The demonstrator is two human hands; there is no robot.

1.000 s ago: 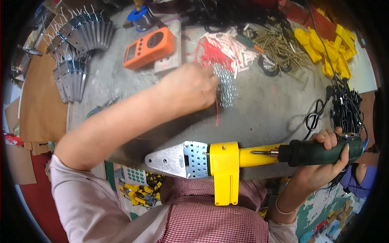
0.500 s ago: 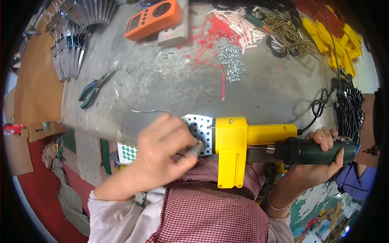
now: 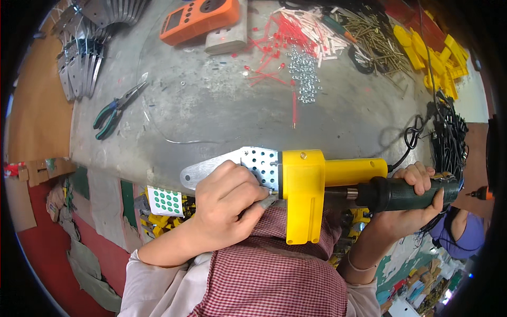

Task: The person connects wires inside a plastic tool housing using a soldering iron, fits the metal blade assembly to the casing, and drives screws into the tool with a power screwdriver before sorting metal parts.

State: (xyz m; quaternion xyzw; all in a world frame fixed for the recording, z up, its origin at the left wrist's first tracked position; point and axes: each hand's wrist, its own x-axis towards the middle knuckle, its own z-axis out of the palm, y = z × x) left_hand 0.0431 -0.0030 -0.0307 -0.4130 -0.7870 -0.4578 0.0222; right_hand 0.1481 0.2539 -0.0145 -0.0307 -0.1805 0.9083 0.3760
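Observation:
A yellow plastic tool body [image 3: 302,182] with a handle lies across the table's near edge. From its left side extends a perforated metal sleeve [image 3: 262,162] and a flat silver plate [image 3: 203,171] with a rounded end. My left hand [image 3: 228,203] is closed at the sleeve's lower corner, beside the yellow body. Its fingertips pinch around a small grey piece that I cannot make out. Held in my right hand [image 3: 414,193] is a dark green power screwdriver [image 3: 388,195], lying level under the yellow handle. Its shaft points left into the yellow body, which hides the tip.
Pliers [image 3: 119,111] and a thin wire [image 3: 182,141] lie on the left. Farther back are an orange meter [image 3: 199,21], small metal nuts [image 3: 303,79], red and white sleeves [image 3: 290,34], long screws [image 3: 377,42] and yellow parts [image 3: 441,58]. Black cables [image 3: 446,132] bunch at the right.
My left hand, blurred before, has come down and right to the sleeve's corner and is sharper. More of the silver plate shows. My right hand keeps its hold on the screwdriver.

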